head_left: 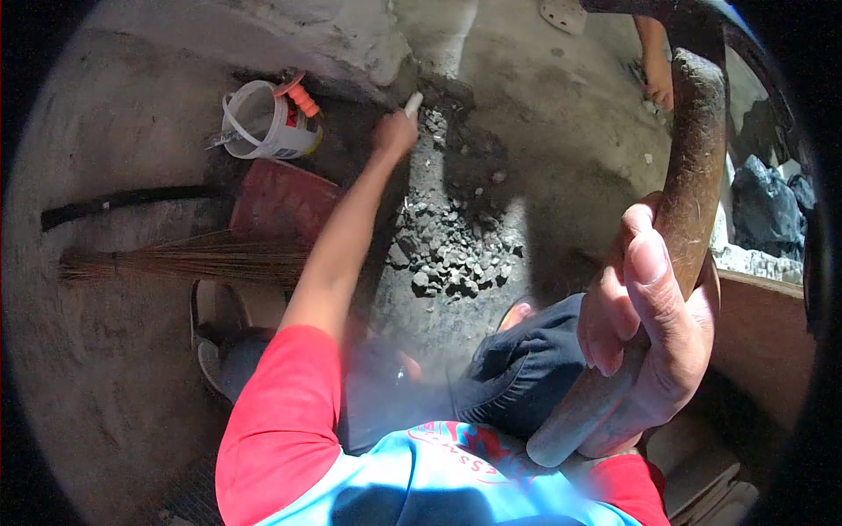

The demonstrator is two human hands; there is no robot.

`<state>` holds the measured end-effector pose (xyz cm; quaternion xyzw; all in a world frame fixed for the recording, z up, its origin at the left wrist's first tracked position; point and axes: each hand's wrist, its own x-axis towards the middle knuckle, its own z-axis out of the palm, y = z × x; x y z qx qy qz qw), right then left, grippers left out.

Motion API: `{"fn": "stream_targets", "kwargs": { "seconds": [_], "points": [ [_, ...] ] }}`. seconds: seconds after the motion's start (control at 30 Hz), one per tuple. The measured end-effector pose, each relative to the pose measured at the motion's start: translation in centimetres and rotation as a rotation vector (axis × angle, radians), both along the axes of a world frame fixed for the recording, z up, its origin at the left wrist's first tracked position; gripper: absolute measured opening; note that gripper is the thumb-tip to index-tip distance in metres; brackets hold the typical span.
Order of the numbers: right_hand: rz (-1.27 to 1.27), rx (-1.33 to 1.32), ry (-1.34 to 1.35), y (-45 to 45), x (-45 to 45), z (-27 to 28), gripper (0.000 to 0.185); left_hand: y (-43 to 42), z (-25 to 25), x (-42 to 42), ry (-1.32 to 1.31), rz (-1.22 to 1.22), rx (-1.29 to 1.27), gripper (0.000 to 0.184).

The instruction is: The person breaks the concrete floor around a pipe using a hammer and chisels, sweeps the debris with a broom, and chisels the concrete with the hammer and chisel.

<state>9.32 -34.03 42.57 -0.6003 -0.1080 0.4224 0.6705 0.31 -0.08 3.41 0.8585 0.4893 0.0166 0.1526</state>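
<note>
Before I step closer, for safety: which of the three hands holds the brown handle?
The right hand, gripping the brown handle; the left hand holds a pale stub by the rubble, and the other person's hand is farther off.

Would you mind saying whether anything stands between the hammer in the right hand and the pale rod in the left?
Nothing visible does: only open space above the floor shows between the hammer in the right hand and the pale rod in the left hand. Another person's hand shows beyond the hammer, seemingly aside.
</note>
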Motion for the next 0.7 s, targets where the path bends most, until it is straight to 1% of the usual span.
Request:
{"fn": "stream_targets", "kwargs": {
  "seconds": [0.03,0.1,0.13,0.2,0.23,0.3,0.4,0.43,0.47,0.53,0.6,0.63,0.67,0.7],
  "points": [
    [0.003,0.007,-0.004,0.1,-0.1,0.1,0.033,0.0,-0.3,0.2,-0.004,0.003,0.007,0.046],
    [0.003,-0.05,-0.052,0.1,-0.5,0.4,0.034,-2.1,0.3,-0.1,-0.073,0.16,-0.114,0.045],
    [0.006,-0.049,-0.052,0.1,-0.7,0.3,0.034,-2.6,0.8,-0.7,-0.074,0.163,-0.112,0.045],
    [-0.049,-0.061,-0.122,0.2,-1.0,0.2,0.034,-3.3,1.0,-2.2,-0.187,0.184,-0.128,0.043],
    [-0.048,-0.062,-0.121,0.3,-1.1,0.2,0.034,-3.3,1.2,-2.0,-0.186,0.185,-0.129,0.043],
    [-0.012,-0.02,-0.059,0.6,-0.9,0.1,0.032,-2.9,1.1,-1.2,-0.096,0.227,-0.106,0.042],
    [-0.008,0.008,-0.062,1.0,-1.0,-0.2,0.03,-5.3,0.4,-1.2,-0.115,0.29,-0.12,0.042],
    [0.0,0.006,-0.064,0.9,-1.1,0.1,0.03,-5.8,0.3,-1.1,-0.12,0.242,-0.122,0.042],
    [0.004,-0.01,-0.026,0.8,-1.1,0.5,0.03,-6.7,1.7,-1.0,-0.105,0.126,-0.124,0.041],
    [0.013,-0.028,0.009,0.9,-1.1,0.5,0.032,-7.9,4.7,-0.4,-0.134,0.037,-0.051,0.04],
    [-0.044,0.011,-0.099,0.9,-1.6,-0.3,0.029,-5.9,4.0,0.8,-0.173,0.101,0.027,0.038],
    [-0.064,0.023,-0.111,1.0,-1.8,-0.3,0.029,-3.5,1.4,1.1,-0.111,0.094,0.081,0.039],
    [-0.063,0.023,-0.114,1.0,-1.8,-0.4,0.029,-1.1,-1.3,1.1,-0.091,0.082,0.061,0.039],
    [-0.076,0.011,-0.109,0.9,-1.9,-0.3,0.029,-0.6,-2.2,0.3,-0.089,0.045,0.073,0.04]
  ]
}}
